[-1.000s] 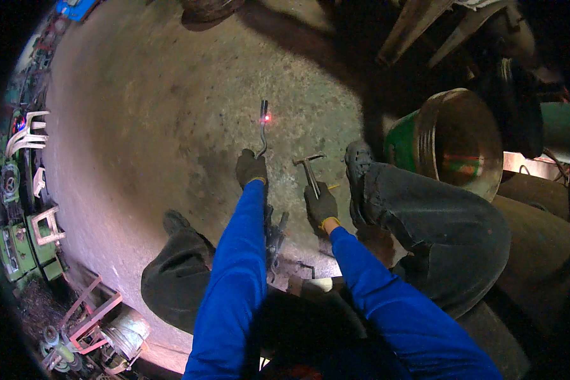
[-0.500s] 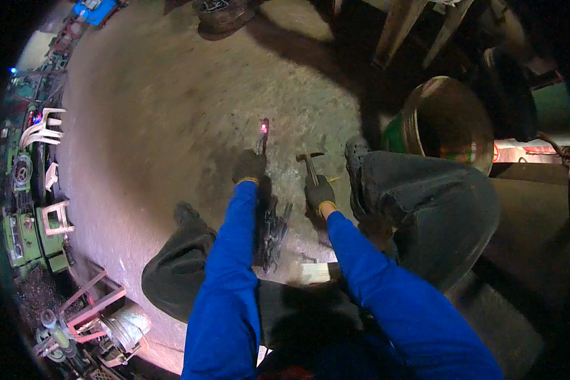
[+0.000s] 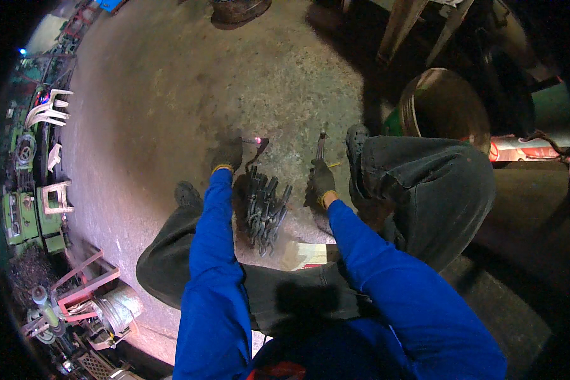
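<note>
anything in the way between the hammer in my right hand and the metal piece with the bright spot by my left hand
Nothing visible: floor shows between the hammer in your right hand and that metal piece by your left hand. The dark metal pile lies nearer your body.

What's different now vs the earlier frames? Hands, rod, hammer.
The left hand moved left; the metal rod in it swung from pointing ahead to roughly crosswise, glowing spot right of the hand. The hammer in the right hand turned, its head now nearly end-on to the camera. The pile of dark metal pieces shows more fully. Unchanged: both holds; nothing visibly let go.
</note>
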Available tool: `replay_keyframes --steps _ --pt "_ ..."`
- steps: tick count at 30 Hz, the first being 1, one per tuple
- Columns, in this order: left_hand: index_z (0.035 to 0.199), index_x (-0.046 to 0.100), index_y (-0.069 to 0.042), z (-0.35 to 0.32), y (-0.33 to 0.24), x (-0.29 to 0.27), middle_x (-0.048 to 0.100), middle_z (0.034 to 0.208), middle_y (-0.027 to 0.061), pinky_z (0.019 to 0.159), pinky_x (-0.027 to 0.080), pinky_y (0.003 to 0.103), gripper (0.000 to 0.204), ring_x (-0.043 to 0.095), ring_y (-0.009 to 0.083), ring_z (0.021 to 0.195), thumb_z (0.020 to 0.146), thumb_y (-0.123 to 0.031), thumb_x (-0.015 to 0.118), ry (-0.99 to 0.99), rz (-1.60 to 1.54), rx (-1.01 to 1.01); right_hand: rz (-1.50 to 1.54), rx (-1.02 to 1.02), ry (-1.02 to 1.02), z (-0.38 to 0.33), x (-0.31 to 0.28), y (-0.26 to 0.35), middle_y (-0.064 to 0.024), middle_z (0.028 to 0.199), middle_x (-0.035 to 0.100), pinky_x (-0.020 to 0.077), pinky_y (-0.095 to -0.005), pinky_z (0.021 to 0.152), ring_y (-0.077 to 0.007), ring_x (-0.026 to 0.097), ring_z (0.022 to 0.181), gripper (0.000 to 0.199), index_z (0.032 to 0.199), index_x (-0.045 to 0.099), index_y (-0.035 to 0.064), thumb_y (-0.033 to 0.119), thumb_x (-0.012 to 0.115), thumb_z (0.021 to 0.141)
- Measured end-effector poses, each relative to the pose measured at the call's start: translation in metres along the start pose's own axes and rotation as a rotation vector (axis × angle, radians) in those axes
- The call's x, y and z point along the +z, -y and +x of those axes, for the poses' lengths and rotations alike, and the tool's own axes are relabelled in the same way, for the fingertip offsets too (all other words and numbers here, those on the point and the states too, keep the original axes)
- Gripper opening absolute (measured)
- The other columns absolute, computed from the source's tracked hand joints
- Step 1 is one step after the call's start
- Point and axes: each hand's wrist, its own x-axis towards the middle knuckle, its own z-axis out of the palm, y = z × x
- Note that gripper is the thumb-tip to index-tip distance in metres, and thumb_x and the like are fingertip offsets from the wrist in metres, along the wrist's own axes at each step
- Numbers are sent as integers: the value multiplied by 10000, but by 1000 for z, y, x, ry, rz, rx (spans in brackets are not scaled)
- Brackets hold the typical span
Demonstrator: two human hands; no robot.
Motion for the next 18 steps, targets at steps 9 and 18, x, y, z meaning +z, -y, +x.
replay_keyframes --steps 9,18 --pt "1426 597 -72 -22 -63 -53 571 1485 258 1119 453 567 532 587 496 1299 1086 -432 401 -44 -57 -128 104 58 -170 1 1 15 -63 656 530 382 -418 438 -248 503 489 327 1058 571 161 463 446 1081" --pt "1441 593 -111 -41 -96 -70 571 1493 255 1079 498 547 502 575 459 1348 1014 -373 561 -161 2 -66 182 20 -150 25 -14 4 -76 677 538 392 -496 435 -294 501 484 416 1030 587 158 551 452 1040"
